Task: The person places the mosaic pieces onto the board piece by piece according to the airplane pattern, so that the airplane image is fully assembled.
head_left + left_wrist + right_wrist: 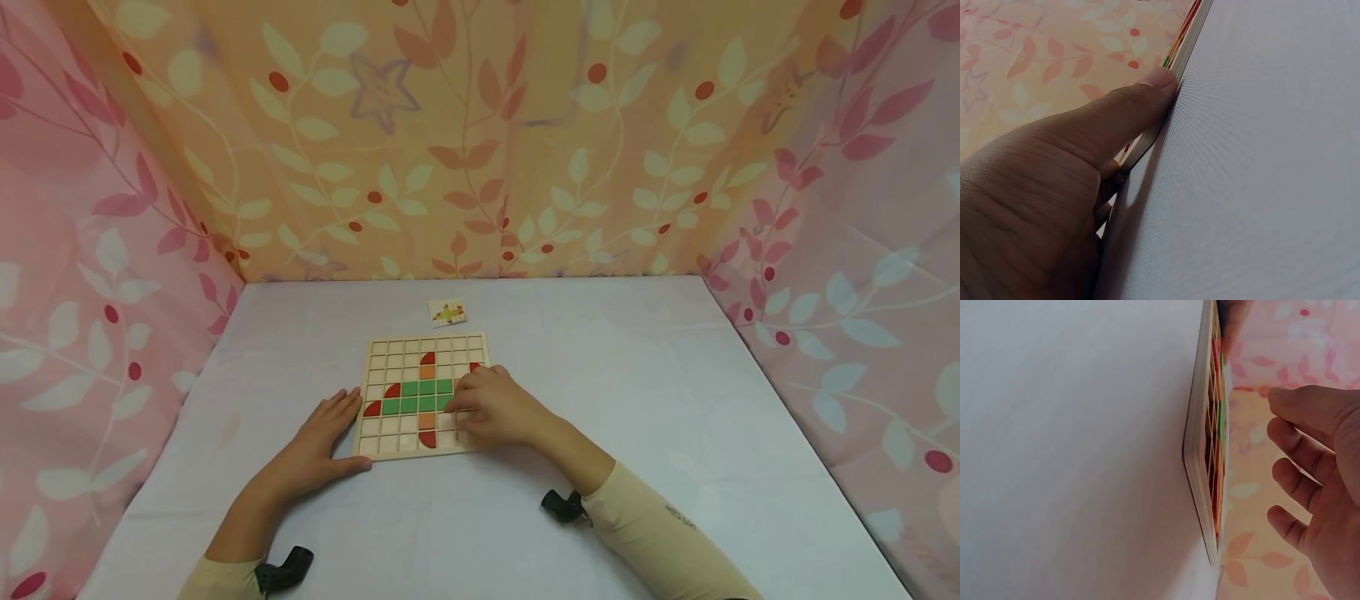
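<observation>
A square wooden grid board (388,446) lies on the table with green square tiles (408,405), orange square tiles (427,421) and red quarter-round tiles (392,391) in some cells. My left hand (313,446) touches the board's near left corner, fingers along the left edge and thumb on the near edge; in the left wrist view the thumb (1129,112) lies straight against the rim. Over the board's right part is my right hand (498,407), hiding several cells. In the right wrist view its loosely bent fingers (1297,481) are above the board, with no tile visible between them.
A small card (447,313) with a coloured pattern lies just beyond the board. The table (637,367) has a white cloth. Flowered curtains (480,150) stand at the back and both sides. A black device hangs at each wrist.
</observation>
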Tool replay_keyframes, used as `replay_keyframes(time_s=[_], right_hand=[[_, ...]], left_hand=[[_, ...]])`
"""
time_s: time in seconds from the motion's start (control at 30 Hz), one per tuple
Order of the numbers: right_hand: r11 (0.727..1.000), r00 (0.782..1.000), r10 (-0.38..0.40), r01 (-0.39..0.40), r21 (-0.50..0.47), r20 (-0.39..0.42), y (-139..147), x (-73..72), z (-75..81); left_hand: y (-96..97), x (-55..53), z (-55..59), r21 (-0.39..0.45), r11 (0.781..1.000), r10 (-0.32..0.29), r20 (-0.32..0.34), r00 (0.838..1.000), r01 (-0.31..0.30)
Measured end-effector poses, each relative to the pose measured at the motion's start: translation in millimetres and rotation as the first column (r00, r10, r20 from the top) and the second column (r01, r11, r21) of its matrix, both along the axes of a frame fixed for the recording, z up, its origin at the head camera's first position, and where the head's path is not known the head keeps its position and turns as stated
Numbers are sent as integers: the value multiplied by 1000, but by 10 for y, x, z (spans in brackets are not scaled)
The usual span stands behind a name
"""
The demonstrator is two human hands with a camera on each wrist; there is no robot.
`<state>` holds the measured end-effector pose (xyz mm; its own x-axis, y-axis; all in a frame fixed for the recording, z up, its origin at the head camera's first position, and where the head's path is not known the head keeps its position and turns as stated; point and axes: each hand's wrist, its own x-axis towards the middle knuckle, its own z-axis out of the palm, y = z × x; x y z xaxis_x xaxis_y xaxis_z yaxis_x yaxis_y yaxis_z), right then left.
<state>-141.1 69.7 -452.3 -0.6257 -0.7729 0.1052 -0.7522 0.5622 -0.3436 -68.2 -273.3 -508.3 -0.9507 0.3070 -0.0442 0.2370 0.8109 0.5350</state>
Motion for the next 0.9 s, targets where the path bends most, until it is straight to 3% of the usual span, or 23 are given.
replay_keyframes(time_s=[0.3,0.63,0.73,0.9], right_hand=[[993,996,-80,78,-85,-27,385,-1,94],[976,983,-173,163,-143,-62,776,28,95],[971,978,-194,180,-159,-78,875,36,82],[961,967,-221,194,-198,-123,1033,56,98]], left_hand=[[-14,-2,7,20,1000,4,20,1000,-4],[-45,26,115,31,999,6,60,998,-7],[-41,28,170,40,999,-4,35,999,3],[-4,8,292,19,999,-26,-63,998,27]])
